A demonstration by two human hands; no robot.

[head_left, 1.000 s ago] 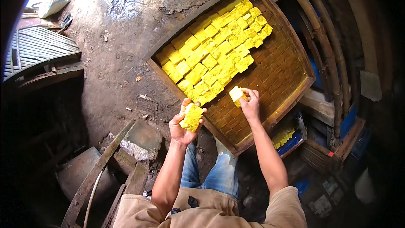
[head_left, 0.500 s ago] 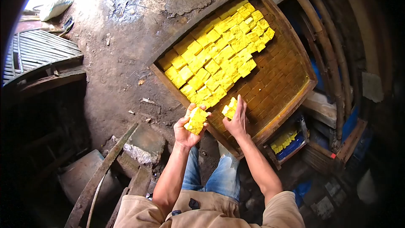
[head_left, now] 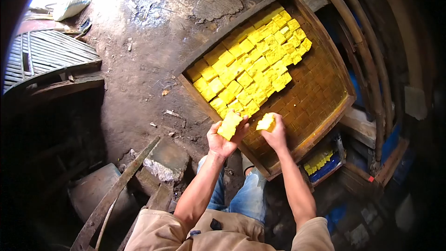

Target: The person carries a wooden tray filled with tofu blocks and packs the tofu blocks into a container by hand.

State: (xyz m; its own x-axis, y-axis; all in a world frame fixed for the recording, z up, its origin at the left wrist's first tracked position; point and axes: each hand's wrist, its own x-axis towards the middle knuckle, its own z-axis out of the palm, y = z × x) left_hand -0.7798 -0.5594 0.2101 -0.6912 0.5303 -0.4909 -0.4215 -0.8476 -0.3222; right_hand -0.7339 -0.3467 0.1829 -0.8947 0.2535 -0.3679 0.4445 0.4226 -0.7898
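Observation:
My left hand (head_left: 223, 145) is closed around a yellow tofu block (head_left: 229, 126), palm up, fingers under and along its sides. In my right hand (head_left: 277, 137) a smaller-looking tofu piece (head_left: 265, 122) is gripped between thumb and fingers, over the near part of the wooden tray (head_left: 320, 81). Rows of yellow tofu blocks (head_left: 258, 60) lie close together on the tray's far left half, some uneven and crumbly on top. The tray has a woven bottom and raised wooden sides. My left hand is by its near left side.
Below the tray's right side is another frame (head_left: 320, 165) with yellow blocks and a blue lining. Bamboo poles (head_left: 360, 42) run along the right. A slatted bamboo surface (head_left: 51, 58) stands at left. A stone block (head_left: 167, 160) and a slanted plank (head_left: 118, 188) are near my legs.
The tray and surroundings have shifted slightly right and down in view. My right hand has turned and its fingers have closed around its tofu piece; the left still holds its block.

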